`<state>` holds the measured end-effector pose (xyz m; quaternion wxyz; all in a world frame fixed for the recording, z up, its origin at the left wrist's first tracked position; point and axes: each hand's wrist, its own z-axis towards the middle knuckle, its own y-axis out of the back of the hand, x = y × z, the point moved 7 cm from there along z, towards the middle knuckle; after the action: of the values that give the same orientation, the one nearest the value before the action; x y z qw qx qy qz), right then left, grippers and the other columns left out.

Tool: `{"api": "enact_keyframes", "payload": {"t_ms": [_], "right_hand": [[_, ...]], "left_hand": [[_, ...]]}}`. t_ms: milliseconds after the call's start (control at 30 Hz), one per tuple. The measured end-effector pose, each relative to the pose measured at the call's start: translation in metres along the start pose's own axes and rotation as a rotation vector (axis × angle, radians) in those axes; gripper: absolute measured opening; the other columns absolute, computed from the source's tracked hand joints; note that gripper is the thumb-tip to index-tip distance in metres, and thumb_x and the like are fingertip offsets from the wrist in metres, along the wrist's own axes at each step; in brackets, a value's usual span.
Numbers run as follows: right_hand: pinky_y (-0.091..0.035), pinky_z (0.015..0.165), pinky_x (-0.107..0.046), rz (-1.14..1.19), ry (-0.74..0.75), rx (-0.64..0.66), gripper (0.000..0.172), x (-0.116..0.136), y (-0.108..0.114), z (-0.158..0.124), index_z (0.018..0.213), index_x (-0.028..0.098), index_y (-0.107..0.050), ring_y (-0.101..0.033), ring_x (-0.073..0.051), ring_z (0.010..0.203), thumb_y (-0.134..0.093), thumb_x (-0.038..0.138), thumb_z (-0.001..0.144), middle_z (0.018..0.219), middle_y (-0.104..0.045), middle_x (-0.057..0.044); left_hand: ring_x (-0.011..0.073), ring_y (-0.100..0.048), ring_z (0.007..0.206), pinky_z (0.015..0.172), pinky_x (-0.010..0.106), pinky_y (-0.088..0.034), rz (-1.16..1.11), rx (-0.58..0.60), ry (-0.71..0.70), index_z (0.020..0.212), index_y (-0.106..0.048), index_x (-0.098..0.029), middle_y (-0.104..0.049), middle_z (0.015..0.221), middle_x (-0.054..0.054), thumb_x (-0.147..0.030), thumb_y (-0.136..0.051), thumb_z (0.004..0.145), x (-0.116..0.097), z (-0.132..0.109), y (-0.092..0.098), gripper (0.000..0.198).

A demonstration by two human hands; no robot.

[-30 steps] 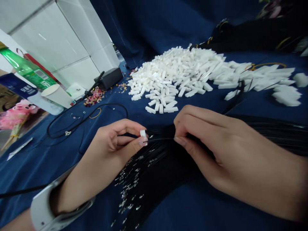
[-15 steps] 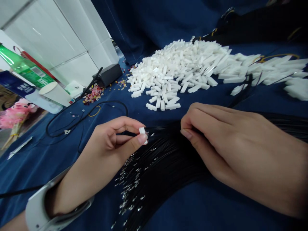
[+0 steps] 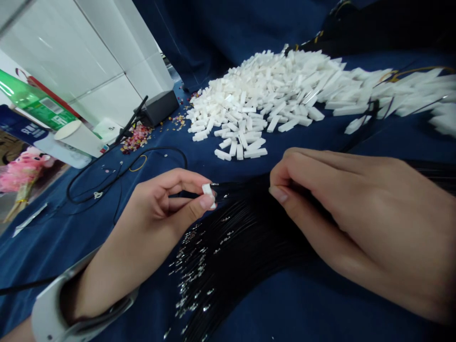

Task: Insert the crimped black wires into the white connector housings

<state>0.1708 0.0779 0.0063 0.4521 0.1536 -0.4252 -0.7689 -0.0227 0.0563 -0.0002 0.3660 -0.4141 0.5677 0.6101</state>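
Note:
Between thumb and fingertips, my left hand [image 3: 171, 204] pinches a small white block [image 3: 207, 190] at the centre left. A silvery wire tip shows just right of the block. My right hand [image 3: 342, 213] is closed in a pinch over a bundle of thin black wires [image 3: 245, 237]; what lies between its fingertips is too small to make out. The bundle fans out toward the bottom, with shiny metal ends [image 3: 199, 266] below my left hand. Behind both hands, on dark blue cloth [image 3: 153, 266], is a large pile of white blocks [image 3: 263, 90].
At the left are a green bottle [image 3: 35, 99], a paper cup [image 3: 76, 137] and a pink plush bouquet [image 3: 26, 171]. Near the white wall stand a black box [image 3: 162, 108] and small coloured beads [image 3: 137, 137]. A looped black cable [image 3: 71, 183] lies on the cloth.
My left hand has shifted slightly left and up in view with the white block. A silvery tip now shows beside the block's upper end. My right hand has barely moved.

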Motion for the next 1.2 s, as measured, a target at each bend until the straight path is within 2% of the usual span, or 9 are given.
{"api": "enact_keyframes", "payload": {"t_ms": [133, 300, 400, 633, 833, 967, 1033, 1200], "right_hand": [[-0.029, 0.051, -0.026, -0.001, 0.049, 0.006, 0.012, 0.004, -0.001, -0.002, 0.081, 0.018, -0.048, -0.043, -0.009, 0.056, -0.044, 0.011, 0.09, 0.07, -0.05, 0.0], [-0.029, 0.054, -0.028, -0.013, 0.066, 0.003, 0.011, 0.007, -0.003, -0.004, 0.081, 0.019, -0.048, -0.041, -0.011, 0.059, -0.047, 0.01, 0.087, 0.071, -0.049, -0.001], [-0.029, 0.055, -0.029, -0.016, 0.07, 0.004, 0.01, 0.007, -0.004, -0.003, 0.082, 0.019, -0.049, -0.042, -0.012, 0.06, -0.047, 0.011, 0.087, 0.072, -0.05, 0.0], [-0.03, 0.057, -0.029, -0.002, 0.077, 0.006, 0.009, 0.008, -0.001, -0.004, 0.084, 0.019, -0.049, -0.042, -0.012, 0.062, -0.047, 0.012, 0.089, 0.074, -0.049, 0.0], [-0.028, 0.06, -0.03, 0.015, 0.078, -0.039, 0.014, 0.013, 0.001, -0.004, 0.084, 0.018, -0.049, -0.038, -0.01, 0.063, -0.045, 0.016, 0.098, 0.074, -0.048, 0.001], [-0.03, 0.057, -0.027, -0.034, 0.057, -0.011, 0.016, 0.01, -0.002, -0.001, 0.084, 0.018, -0.048, -0.039, -0.008, 0.057, -0.045, 0.015, 0.099, 0.067, -0.045, 0.002], [-0.029, 0.052, -0.025, -0.026, 0.062, -0.008, 0.017, 0.009, -0.002, 0.0, 0.084, 0.018, -0.049, -0.041, -0.007, 0.054, -0.043, 0.019, 0.1, 0.066, -0.046, 0.003], [-0.034, 0.057, -0.023, 0.01, 0.108, 0.025, 0.008, 0.011, -0.006, 0.001, 0.097, 0.018, -0.052, -0.049, -0.007, 0.06, -0.045, 0.021, 0.101, 0.077, -0.057, 0.004]], "left_hand": [[0.0113, -0.073, 0.066, 0.058, 0.012, -0.056, 0.021, -0.01, -0.001, 0.088, -0.076, -0.021, -0.08, 0.078, 0.0, -0.023, -0.083, 0.081, -0.001, 0.002, 0.0, 0.011], [0.0061, -0.071, 0.064, 0.058, 0.006, -0.052, 0.004, -0.017, 0.017, 0.087, -0.076, -0.022, -0.079, 0.077, -0.004, -0.02, -0.084, 0.079, 0.001, 0.002, 0.0, 0.012], [0.0058, -0.071, 0.063, 0.057, 0.006, -0.052, -0.013, -0.006, 0.031, 0.087, -0.076, -0.022, -0.079, 0.077, -0.005, -0.02, -0.084, 0.079, 0.001, 0.001, -0.001, 0.011], [0.0055, -0.069, 0.06, 0.054, 0.006, -0.05, -0.023, 0.0, 0.05, 0.087, -0.075, -0.022, -0.079, 0.076, -0.004, -0.021, -0.085, 0.079, 0.0, 0.0, -0.001, 0.013], [0.0063, -0.068, 0.059, 0.052, 0.007, -0.049, -0.02, -0.023, 0.042, 0.082, -0.075, -0.02, -0.077, 0.073, -0.004, -0.015, -0.087, 0.07, -0.003, 0.002, -0.002, 0.019], [0.0055, -0.064, 0.051, 0.045, 0.007, -0.043, 0.001, 0.023, 0.038, 0.085, -0.074, -0.021, -0.076, 0.068, -0.004, -0.018, -0.082, 0.077, -0.003, 0.001, -0.006, 0.012], [0.0061, -0.065, 0.052, 0.045, 0.007, -0.044, 0.016, 0.042, 0.021, 0.083, -0.074, -0.021, -0.077, 0.068, -0.004, -0.018, -0.082, 0.077, -0.004, -0.002, -0.007, 0.01], [0.0067, -0.07, 0.056, 0.048, 0.006, -0.047, -0.007, 0.068, -0.004, 0.084, -0.077, -0.026, -0.079, 0.069, -0.005, -0.024, -0.082, 0.081, -0.004, -0.011, -0.013, 0.006]]}}
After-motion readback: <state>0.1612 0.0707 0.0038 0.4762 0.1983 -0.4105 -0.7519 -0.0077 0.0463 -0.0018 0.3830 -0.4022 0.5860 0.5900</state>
